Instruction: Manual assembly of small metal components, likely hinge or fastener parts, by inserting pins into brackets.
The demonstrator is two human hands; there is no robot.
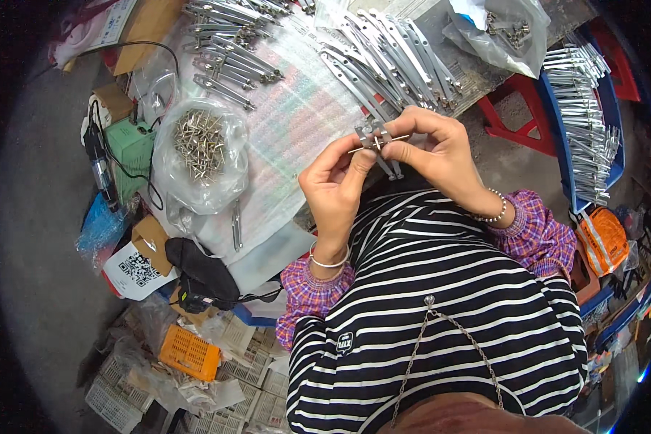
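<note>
Both hands meet over the table's near edge, holding a small silver metal arm assembly (372, 135) with a thin pin lying crosswise through it. My left hand (333, 184) pinches its left side between thumb and fingers. My right hand (437, 155) grips the right side, the thumb near a small cross-shaped metal pin (377, 143). The narrow ends of the assembly hang below the fingers. Just beyond lies a pile of long silver metal arms (390, 61). To the left, an open plastic bag (231, 163) holds many small metal pins (199, 145).
More metal arms (231, 58) are heaped at the far left. A green box (129, 155) with a corded electric screwdriver (100, 163) stands left. At right are a blue bin (553, 123) of metal arms and a red stool (517, 112). A plastic bag (470, 36) of small parts sits far right.
</note>
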